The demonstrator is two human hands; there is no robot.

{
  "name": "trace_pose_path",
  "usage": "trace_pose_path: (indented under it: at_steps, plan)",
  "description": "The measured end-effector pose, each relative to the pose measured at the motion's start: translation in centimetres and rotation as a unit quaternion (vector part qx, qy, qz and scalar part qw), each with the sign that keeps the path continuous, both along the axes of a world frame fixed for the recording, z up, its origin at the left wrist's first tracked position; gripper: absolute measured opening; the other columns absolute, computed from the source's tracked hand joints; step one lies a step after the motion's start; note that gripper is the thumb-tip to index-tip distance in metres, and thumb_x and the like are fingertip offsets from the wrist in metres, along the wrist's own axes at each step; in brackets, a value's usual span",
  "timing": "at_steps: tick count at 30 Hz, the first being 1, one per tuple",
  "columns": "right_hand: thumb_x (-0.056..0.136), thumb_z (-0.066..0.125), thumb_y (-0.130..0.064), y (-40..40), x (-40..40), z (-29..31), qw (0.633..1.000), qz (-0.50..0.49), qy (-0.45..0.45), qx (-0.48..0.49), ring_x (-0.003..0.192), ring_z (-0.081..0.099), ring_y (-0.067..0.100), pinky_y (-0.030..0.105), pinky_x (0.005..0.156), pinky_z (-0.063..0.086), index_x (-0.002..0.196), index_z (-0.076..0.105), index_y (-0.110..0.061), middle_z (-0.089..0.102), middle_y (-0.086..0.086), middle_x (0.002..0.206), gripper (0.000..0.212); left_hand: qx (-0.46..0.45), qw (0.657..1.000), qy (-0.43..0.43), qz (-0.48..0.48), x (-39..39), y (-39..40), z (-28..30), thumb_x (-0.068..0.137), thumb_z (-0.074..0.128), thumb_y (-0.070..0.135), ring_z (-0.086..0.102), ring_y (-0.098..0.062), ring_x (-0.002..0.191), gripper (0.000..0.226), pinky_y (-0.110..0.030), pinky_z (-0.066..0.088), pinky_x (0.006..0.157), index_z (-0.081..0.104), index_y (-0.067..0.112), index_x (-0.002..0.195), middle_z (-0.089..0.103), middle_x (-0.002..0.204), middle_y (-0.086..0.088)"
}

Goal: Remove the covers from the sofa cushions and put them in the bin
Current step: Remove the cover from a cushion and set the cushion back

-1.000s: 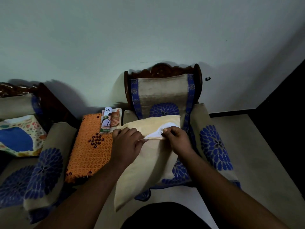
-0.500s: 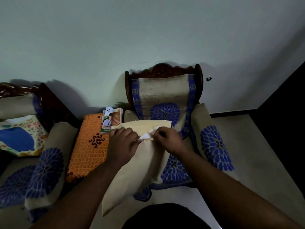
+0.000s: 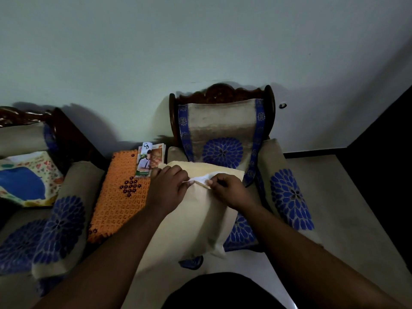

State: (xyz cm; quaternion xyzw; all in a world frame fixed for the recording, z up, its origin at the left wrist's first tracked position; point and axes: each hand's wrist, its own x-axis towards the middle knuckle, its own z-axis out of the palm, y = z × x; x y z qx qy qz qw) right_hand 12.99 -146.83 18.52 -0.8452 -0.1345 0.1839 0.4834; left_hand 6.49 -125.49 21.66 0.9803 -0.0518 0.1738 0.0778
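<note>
A cream cushion cover (image 3: 196,219) with its cushion inside stands tilted on the seat of the armchair (image 3: 223,128). Along its top edge the cover gapes, and a strip of the white inner cushion (image 3: 200,178) shows there. My left hand (image 3: 167,188) pinches the cover's edge at the left end of the gap. At the right end, my right hand (image 3: 229,190) grips the other edge. The two hands are close together. No bin is in view.
An orange beaded mat (image 3: 116,197) lies on a low table left of the chair, with printed booklets (image 3: 149,159) at its far end. A second sofa (image 3: 33,230) at the left holds a blue patterned cushion (image 3: 24,179). Bare floor (image 3: 334,197) lies to the right.
The cushion shifted left, then back to the right. My right hand drew in toward my left along the top edge, and the visible strip of white inner cushion has shrunk.
</note>
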Motion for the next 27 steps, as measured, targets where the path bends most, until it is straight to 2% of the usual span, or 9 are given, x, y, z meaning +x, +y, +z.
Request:
trace_pose_path:
  at_steps: [2,4,8,12,15,18,21,23,27]
  plan:
    - [0.097,0.062,-0.043,0.2,-0.4,0.1,0.999,-0.025,-0.036,-0.004,0.083,0.062,0.002,0.033,0.078,0.053,0.095,0.074,-0.027,0.070,-0.012,0.089,0.020,0.016,1.000,0.008,-0.009,-0.2,-0.1,0.1,0.093,0.057,0.043,0.055,-0.020,0.082,0.019,-0.040,0.035,0.075,0.061,0.027,0.084,0.058,0.087,0.008]
    - [0.096,0.060,-0.043,0.4,-0.5,-0.2,0.997,-0.042,-0.067,-0.016,0.085,0.064,0.005,0.037,0.077,0.055,0.100,0.074,-0.029,0.071,-0.012,0.091,0.020,0.035,0.999,0.011,-0.021,-0.6,-0.2,-0.2,0.093,0.057,0.042,0.055,-0.021,0.081,0.018,-0.039,0.034,0.074,0.060,0.027,0.084,0.057,0.085,0.007]
    - [0.095,0.060,-0.042,-0.5,-0.6,-0.8,0.993,-0.069,-0.099,0.005,0.081,0.064,0.007,0.042,0.075,0.055,0.093,0.073,-0.026,0.070,-0.011,0.085,0.021,0.049,0.998,0.019,-0.027,-2.0,0.5,-0.5,0.092,0.059,0.041,0.058,-0.022,0.076,0.018,-0.040,0.035,0.075,0.057,0.027,0.081,0.055,0.080,0.005]
    - [0.097,0.061,-0.034,-1.2,-0.8,-1.4,0.992,-0.072,-0.106,0.019,0.085,0.064,0.008,0.041,0.079,0.054,0.094,0.074,-0.023,0.071,-0.009,0.090,0.017,0.070,0.996,0.050,-0.017,-3.4,1.4,-1.0,0.091,0.055,0.044,0.059,-0.022,0.079,0.019,-0.041,0.034,0.077,0.056,0.029,0.080,0.055,0.078,0.007]
    - [0.098,0.059,-0.031,-0.8,-1.1,-1.1,0.989,-0.049,-0.139,0.007,0.086,0.062,0.009,0.040,0.078,0.053,0.096,0.072,-0.022,0.070,-0.008,0.093,0.017,0.100,0.991,0.084,-0.018,-3.0,0.5,-0.4,0.091,0.047,0.057,0.058,-0.020,0.084,0.028,-0.042,0.034,0.080,0.054,0.031,0.083,0.057,0.082,0.009]
    - [0.098,0.059,-0.027,-0.5,-1.4,-0.2,0.985,-0.009,-0.174,0.003,0.085,0.061,0.008,0.037,0.078,0.052,0.097,0.071,-0.020,0.070,-0.006,0.093,0.014,0.127,0.986,0.103,-0.032,-0.9,-2.6,0.9,0.090,0.046,0.069,0.056,-0.019,0.091,0.042,-0.042,0.034,0.081,0.058,0.030,0.099,0.061,0.096,0.009]
    - [0.096,0.055,-0.035,-0.3,-1.6,0.7,0.979,0.014,-0.203,-0.007,0.084,0.061,0.010,0.037,0.076,0.051,0.095,0.070,-0.020,0.069,-0.005,0.091,0.021,0.144,0.976,0.161,0.005,1.5,-5.3,2.0,0.099,0.041,0.051,0.059,-0.023,0.102,0.029,-0.044,0.034,0.091,0.055,0.028,0.109,0.065,0.107,0.005]
    - [0.095,0.052,-0.038,-0.7,-1.2,1.0,0.977,-0.004,-0.212,-0.020,0.084,0.061,0.013,0.039,0.075,0.050,0.094,0.069,-0.019,0.068,-0.004,0.090,0.026,0.165,0.968,0.190,-0.006,2.3,-6.1,2.3,0.103,0.035,0.043,0.061,-0.023,0.100,0.028,-0.043,0.034,0.094,0.056,0.027,0.110,0.067,0.107,0.003]
    - [0.096,0.062,-0.025,-2.0,-0.3,1.2,0.983,-0.057,-0.175,-0.019,0.089,0.062,0.014,0.039,0.082,0.050,0.096,0.072,-0.016,0.069,-0.002,0.095,0.013,0.156,0.967,0.197,-0.048,2.3,-6.8,2.4,0.105,0.032,0.042,0.063,-0.023,0.094,0.032,-0.041,0.035,0.093,0.058,0.024,0.105,0.067,0.101,0.001]
